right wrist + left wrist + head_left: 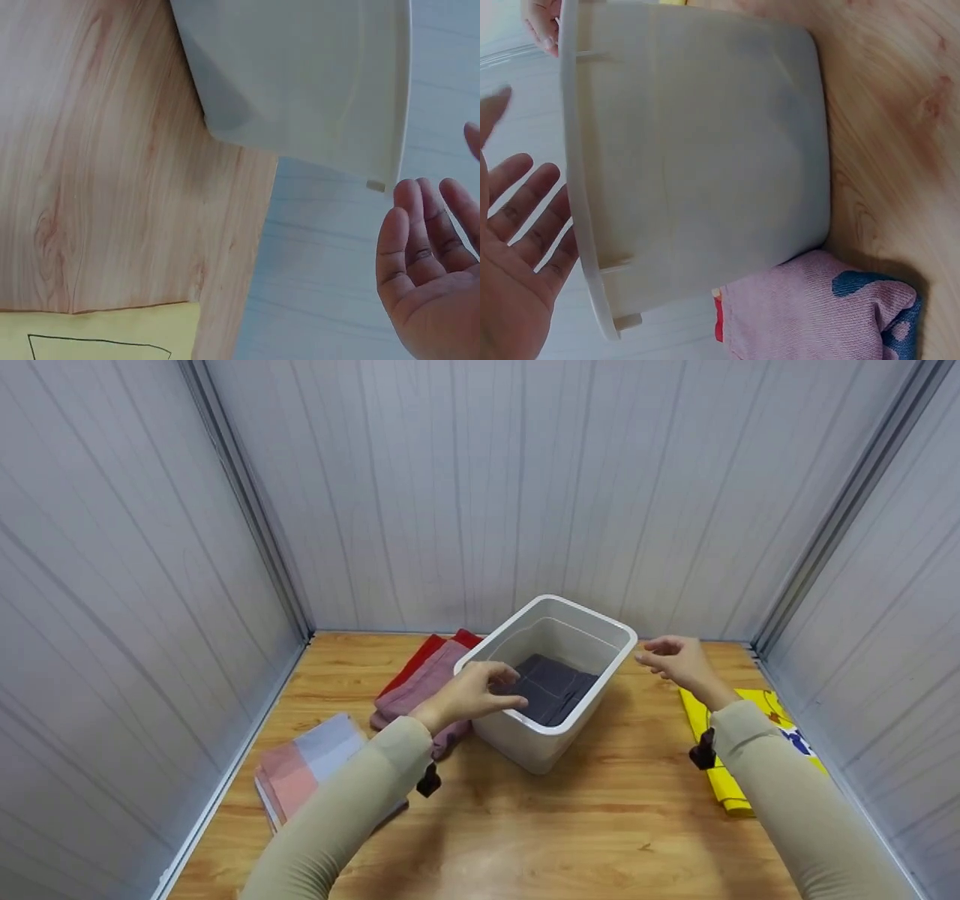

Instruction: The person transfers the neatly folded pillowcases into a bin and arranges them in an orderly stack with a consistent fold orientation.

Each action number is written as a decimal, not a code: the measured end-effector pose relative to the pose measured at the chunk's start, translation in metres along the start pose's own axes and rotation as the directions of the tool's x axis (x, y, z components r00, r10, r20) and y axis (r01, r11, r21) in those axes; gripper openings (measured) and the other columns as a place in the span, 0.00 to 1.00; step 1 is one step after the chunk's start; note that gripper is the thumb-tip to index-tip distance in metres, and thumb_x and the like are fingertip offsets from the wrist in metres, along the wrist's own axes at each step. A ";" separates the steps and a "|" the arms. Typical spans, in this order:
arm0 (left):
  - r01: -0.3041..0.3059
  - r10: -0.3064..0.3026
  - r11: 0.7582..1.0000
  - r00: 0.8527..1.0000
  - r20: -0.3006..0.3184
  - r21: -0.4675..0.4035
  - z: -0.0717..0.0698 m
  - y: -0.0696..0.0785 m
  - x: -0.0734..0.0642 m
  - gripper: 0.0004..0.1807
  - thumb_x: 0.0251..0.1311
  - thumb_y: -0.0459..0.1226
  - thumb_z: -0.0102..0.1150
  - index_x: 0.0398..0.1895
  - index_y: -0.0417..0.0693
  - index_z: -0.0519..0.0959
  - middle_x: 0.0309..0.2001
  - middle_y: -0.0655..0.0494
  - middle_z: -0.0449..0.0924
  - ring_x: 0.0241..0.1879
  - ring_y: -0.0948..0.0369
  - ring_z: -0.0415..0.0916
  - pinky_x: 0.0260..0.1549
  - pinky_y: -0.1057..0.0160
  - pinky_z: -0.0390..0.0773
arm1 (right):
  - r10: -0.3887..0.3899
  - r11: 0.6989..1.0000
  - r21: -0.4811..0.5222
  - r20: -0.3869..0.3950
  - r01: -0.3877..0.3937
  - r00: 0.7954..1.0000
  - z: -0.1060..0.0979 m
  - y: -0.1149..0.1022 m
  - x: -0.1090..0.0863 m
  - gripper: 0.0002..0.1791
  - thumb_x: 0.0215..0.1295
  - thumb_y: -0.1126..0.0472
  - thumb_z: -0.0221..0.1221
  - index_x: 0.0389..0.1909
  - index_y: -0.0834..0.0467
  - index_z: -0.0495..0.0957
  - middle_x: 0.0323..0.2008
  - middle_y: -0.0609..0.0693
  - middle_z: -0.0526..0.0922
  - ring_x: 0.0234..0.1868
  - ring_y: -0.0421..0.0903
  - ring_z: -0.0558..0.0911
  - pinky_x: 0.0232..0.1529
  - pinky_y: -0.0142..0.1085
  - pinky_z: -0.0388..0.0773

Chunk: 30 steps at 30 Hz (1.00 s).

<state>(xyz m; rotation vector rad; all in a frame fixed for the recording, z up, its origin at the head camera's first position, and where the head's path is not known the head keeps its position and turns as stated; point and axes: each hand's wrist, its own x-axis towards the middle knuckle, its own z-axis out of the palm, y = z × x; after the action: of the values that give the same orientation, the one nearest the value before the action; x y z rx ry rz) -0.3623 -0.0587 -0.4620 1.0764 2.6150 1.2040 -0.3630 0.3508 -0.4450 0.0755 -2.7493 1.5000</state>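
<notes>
A white plastic bin stands turned at an angle on the wooden surface, with a folded dark grey cloth lying on its bottom. My left hand is over the bin's near left rim, fingers loosely bent and thumb apart, gripping nothing. In the left wrist view its fingers spread right beside the rim. Off the bin's right corner hovers my right hand, relaxed and holding nothing. The right wrist view has its fingertips close to the bin's corner.
Left of the bin lie a folded pink cloth and a red cloth. Nearer on the left is a pink and light-blue checked cloth. A folded yellow cloth lies under the right forearm. Pale panel walls enclose three sides.
</notes>
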 end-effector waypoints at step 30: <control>-0.065 0.061 0.988 0.998 0.035 0.141 0.012 -0.014 -0.007 0.19 0.58 0.50 0.83 0.37 0.46 0.87 0.33 0.57 0.83 0.35 0.64 0.72 0.37 0.66 0.74 | 0.114 0.985 -0.138 0.038 -0.107 0.993 -0.021 0.064 -0.034 0.53 0.74 0.38 0.67 0.83 0.69 0.57 0.81 0.75 0.59 0.80 0.76 0.60 0.79 0.68 0.62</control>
<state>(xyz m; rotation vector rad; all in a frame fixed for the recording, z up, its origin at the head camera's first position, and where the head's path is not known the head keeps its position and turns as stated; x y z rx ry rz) -0.3611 -0.0619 -0.4816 1.1994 2.6980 1.0156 -0.3319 0.4037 -0.4883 -0.0457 -2.9282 1.3448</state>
